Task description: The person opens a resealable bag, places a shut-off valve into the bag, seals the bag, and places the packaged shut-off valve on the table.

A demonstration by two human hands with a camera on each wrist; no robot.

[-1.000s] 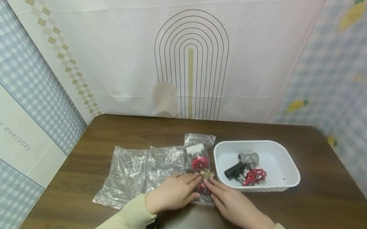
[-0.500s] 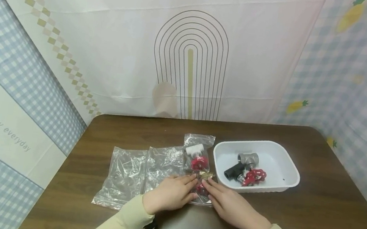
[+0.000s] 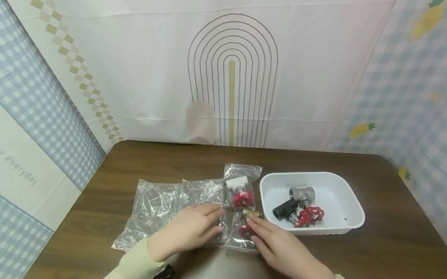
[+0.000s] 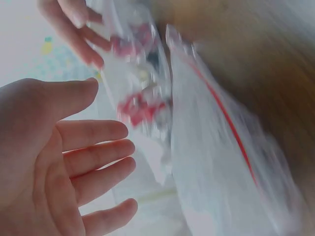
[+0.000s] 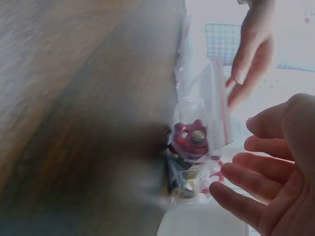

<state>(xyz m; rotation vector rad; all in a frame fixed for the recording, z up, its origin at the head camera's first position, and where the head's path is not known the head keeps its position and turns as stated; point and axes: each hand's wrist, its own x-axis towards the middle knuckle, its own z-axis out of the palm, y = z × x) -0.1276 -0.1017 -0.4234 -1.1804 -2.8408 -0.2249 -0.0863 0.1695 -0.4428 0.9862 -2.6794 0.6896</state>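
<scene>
Your right hand (image 3: 282, 251) is at the clear bag (image 3: 242, 243) on the near side of the table (image 3: 393, 253), fingertips over its edge, just beside the brass valve (image 3: 254, 213) inside. Those fingers are loosely extended and pinch nothing; whether they press the plastic, I can't tell. They seem placed to steady or flatten the bag. Your left hand (image 3: 189, 228) is over the middle flat bag (image 3: 202, 190), fingers apart and holding nothing, so it looks free of the work.

Beyond your fingertips lies the second filled bag (image 3: 243, 170), its white valve (image 3: 237, 182) and red wheel laid flat, likely so each part keeps to its own bag. At your left, the outer flat bag (image 3: 152, 210) lies beside the middle one, perhaps lined up within reach. The white tray (image 3: 349, 220) sits close on your right, keeping the loose valve parts (image 3: 310, 215) together.
</scene>
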